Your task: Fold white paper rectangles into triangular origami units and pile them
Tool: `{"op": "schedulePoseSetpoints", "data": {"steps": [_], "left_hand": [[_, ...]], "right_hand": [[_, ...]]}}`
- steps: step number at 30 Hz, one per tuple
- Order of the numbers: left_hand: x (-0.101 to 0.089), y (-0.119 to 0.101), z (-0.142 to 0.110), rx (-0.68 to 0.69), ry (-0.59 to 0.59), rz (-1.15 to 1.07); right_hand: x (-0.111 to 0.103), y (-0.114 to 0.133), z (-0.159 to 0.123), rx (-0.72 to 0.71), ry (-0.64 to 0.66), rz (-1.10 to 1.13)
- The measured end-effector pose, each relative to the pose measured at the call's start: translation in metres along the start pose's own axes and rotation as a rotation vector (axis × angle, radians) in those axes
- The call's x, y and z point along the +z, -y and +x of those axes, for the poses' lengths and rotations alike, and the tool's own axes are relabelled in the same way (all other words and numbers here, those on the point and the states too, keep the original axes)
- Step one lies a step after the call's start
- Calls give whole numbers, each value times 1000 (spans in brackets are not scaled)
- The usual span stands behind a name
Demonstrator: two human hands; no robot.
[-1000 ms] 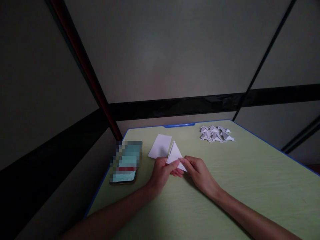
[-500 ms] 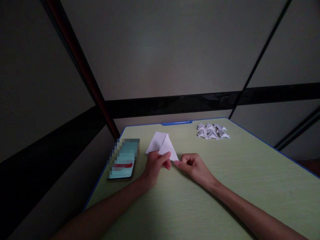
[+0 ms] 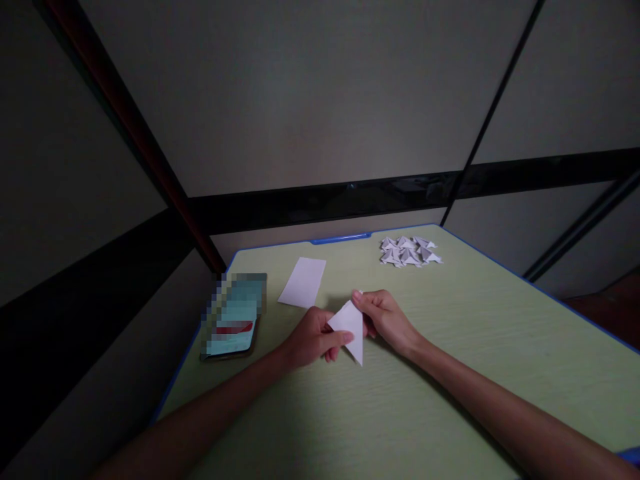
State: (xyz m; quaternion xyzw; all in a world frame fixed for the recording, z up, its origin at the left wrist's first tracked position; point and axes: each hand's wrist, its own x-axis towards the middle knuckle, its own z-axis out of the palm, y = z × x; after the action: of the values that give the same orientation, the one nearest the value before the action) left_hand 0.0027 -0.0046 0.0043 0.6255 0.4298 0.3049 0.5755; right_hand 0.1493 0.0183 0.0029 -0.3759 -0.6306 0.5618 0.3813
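Note:
A folded white piece of paper (image 3: 354, 328), roughly triangular, is held between my two hands above the table. My left hand (image 3: 319, 335) grips its left side, thumb on top and fingers underneath. At the paper's upper corner, my right hand (image 3: 386, 318) pinches it between thumb and fingers. One sharp tip of the paper points down toward me. Behind my left hand, a flat white sheet of paper (image 3: 303, 282) lies on the table.
A phone (image 3: 235, 317) with a lit, partly pixelated screen lies at the left edge of the light green table (image 3: 480, 333). Several small folded paper figures (image 3: 410, 253) sit in two rows at the far right. A panelled wall (image 3: 320, 100) stands behind the table.
The folded paper has turned so that a sharp tip now points toward me. My right hand has shifted from its lower right corner to its upper corner. The view has swung slightly right.

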Motion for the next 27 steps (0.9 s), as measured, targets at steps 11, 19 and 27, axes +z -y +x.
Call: {"op": "schedulePoseSetpoints", "data": {"steps": [11,19,27], "left_hand": [[-8,4,7,235,-576,94],[-11,3,7,226,-694,205],[-9,8,7,164,-369,159]], "right_hand": [[-5,7,6,67,-32,20],[1,5,1,117,62,-115],[-11,5,3,10,220,-21]]}}
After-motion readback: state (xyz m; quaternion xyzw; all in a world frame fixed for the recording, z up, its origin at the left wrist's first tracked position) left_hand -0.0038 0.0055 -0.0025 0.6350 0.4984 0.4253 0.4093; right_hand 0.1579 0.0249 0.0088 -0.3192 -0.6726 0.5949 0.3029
